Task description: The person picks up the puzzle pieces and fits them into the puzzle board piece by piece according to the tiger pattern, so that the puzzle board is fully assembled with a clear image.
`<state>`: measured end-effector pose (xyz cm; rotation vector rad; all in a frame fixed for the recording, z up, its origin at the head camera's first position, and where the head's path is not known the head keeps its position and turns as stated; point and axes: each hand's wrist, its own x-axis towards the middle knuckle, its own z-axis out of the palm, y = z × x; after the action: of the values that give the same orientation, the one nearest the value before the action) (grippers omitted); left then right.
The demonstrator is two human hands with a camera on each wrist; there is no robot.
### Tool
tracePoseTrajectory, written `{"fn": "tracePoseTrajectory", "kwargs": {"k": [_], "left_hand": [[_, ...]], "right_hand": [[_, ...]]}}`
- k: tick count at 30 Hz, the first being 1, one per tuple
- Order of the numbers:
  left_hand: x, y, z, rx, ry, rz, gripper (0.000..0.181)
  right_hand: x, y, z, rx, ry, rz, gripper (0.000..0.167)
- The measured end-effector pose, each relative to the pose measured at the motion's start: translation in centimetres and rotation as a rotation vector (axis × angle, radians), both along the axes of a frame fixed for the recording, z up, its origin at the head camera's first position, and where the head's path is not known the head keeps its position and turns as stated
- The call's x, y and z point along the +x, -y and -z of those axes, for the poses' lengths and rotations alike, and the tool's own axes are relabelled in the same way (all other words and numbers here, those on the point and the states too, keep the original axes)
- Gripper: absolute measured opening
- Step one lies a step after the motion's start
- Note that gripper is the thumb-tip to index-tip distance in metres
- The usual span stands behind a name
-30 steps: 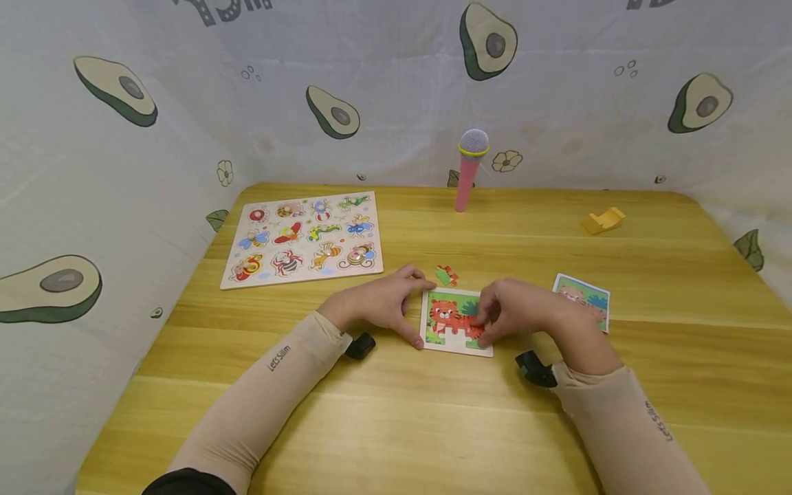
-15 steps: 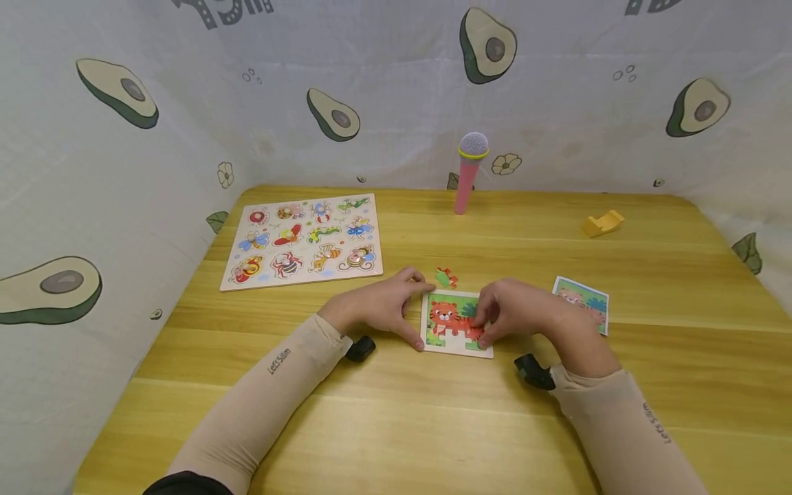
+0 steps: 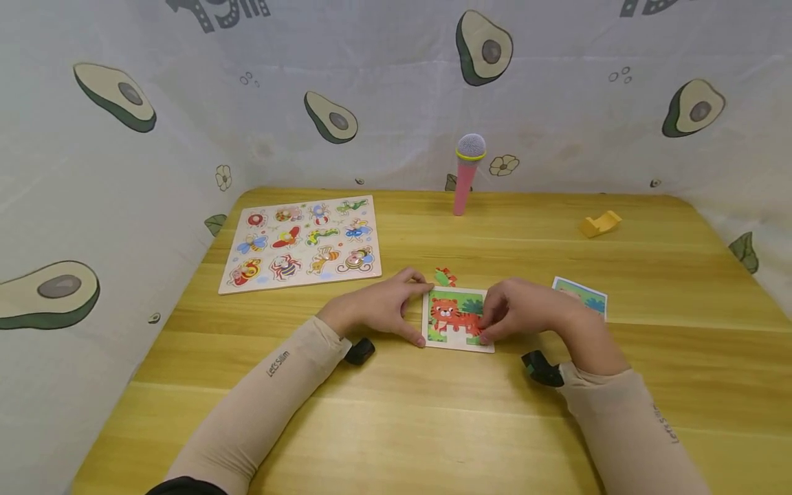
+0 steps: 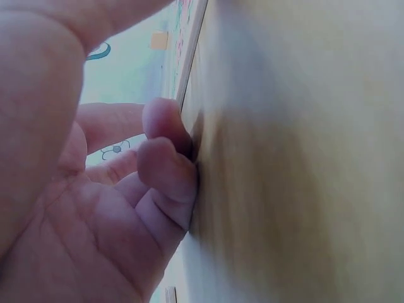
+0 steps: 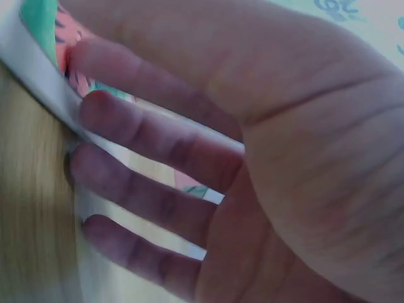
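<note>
A small square tiger jigsaw puzzle [image 3: 449,311] lies flat on the table, with a white gap in its lower middle. At its left side my left hand [image 3: 385,303] holds the frame, index finger at the upper corner and thumb at the lower one. My right hand [image 3: 526,311] has its thumb and index fingertips close together on a puzzle piece [image 3: 473,333] at the right part of the tiger. The other right fingers [image 5: 158,139] reach down beside the frame's edge in the right wrist view. A loose green and red puzzle piece [image 3: 444,277] lies just beyond the frame.
A pegged insect puzzle board [image 3: 303,243] lies at the back left. A pink toy microphone [image 3: 467,175] stands at the back, and a yellow block-like holder [image 3: 600,224] lies to its right. A tiger picture card [image 3: 584,299] is partly behind my right wrist.
My right hand has shifted slightly to the right along the puzzle, and its forearm covers more of the picture card. My left hand stays at the frame.
</note>
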<state>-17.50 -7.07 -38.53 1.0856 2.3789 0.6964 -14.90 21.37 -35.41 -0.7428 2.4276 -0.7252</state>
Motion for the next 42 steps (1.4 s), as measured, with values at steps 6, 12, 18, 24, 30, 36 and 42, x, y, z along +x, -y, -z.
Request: {"fn": "tracePoseTrajectory", "kwargs": {"k": [6,12,18,24,30,36,42], "left_hand": [[-0.1,0.0,0.0,0.007,0.013,-0.002,0.104],[-0.3,0.2,0.2,0.023,0.030,-0.009,0.102],[-0.8,0.4,0.2,0.085,0.039,-0.044,0.081],[-2.0,-0.7,0.0,0.087,-0.062,-0.096,0.053],[-3.9,-2.2,0.2,0.052,-0.130,-0.103,0.042],[-4.9,-3.2,-0.5,-0.011,-0.050,-0.062,0.042],[-5.8,-3.7,-0.9,-0.039,-0.067,-0.014,0.037]], "right_hand": [[0.1,-0.7,0.5,0.015,-0.069,0.059,0.066],[0.2,-0.4,1.1,0.023,-0.079,0.064,0.086],[0.2,0.1,0.6,0.036,-0.055,0.096,0.085],[0.3,0.4,0.5,0.043,-0.026,0.119,0.084],[0.5,0.3,0.8,0.047,-0.004,0.129,0.083],[0.5,0.1,0.8,0.054,-0.008,0.119,0.083],[0.3,0.1,0.8,0.061,-0.012,0.121,0.084]]}}
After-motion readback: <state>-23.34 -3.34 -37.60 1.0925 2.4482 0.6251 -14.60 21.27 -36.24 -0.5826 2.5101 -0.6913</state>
